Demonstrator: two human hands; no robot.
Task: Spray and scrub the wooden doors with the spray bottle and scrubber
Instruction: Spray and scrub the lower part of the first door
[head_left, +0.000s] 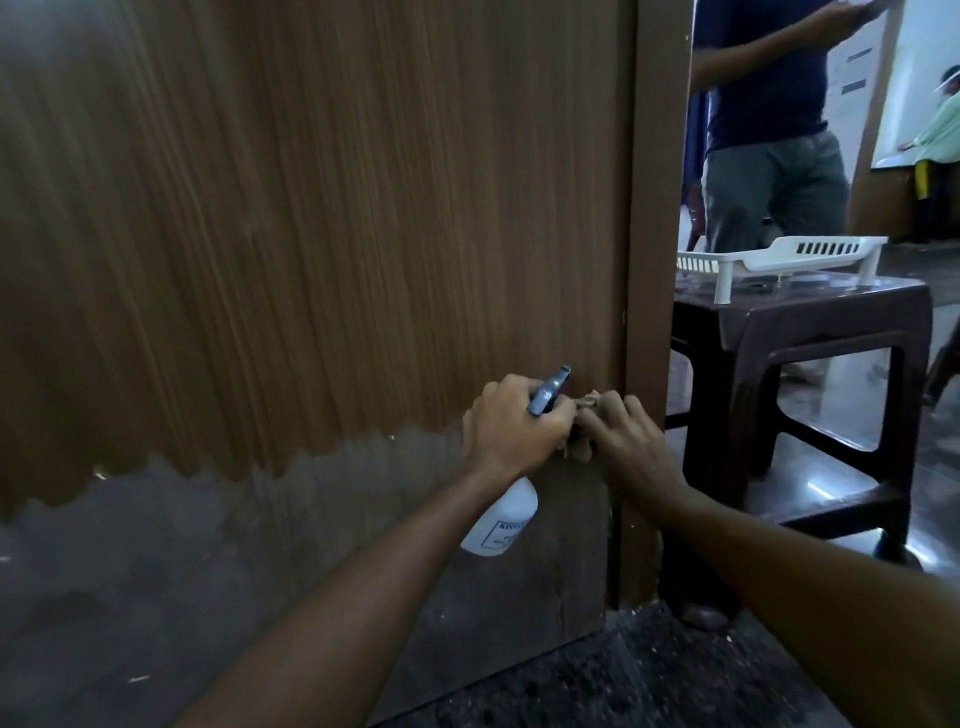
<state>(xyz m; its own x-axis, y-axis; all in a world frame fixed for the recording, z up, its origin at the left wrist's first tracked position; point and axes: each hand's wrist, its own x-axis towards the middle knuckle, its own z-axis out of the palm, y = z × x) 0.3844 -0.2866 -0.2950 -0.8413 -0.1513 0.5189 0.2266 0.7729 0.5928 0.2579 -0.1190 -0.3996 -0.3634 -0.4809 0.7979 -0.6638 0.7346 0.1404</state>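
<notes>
Two hands are seen close together at the right edge of the brown wood-grain door (322, 218). The left hand (511, 428) is wrapped round the neck of a white plastic spray bottle with a grey trigger head (501, 525), its body hanging below the fist. A crumpled tan scrubber pad (584, 441) is gripped by the right hand (623, 441) and pressed against the door near its darker brown frame (657, 208).

The scrubbing is probably best done with firm strokes along the grain, with the nozzle kept pointed at the door. Most of the scrubber is hidden by fingers, so its material cannot be told. The bottle's label is too small to read, and the door's grey lower band may be wetness or wear.
</notes>
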